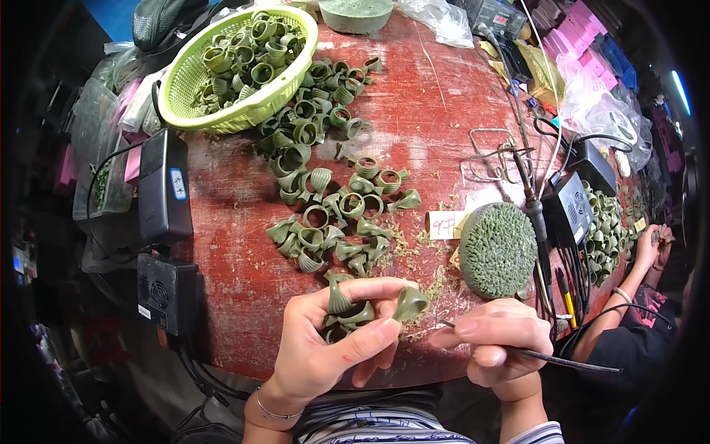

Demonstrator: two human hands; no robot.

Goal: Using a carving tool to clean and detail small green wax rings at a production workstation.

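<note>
We see the red tabletop (392, 103) fairly brightly lit, while the surroundings sink into gloom toward nine and four o'clock; a white tube light (681, 92) glares near two o'clock, and we catch sheen on the clear plastic bag (444, 22) at one; small soft shadows lie among the green rings (321, 180) toward eleven; we find the left hand (325, 344) and right hand (510, 340) reasonably crisp near six; the fisheye bows the table's edges, detail softens rimward, and black swallows the corners.
</note>
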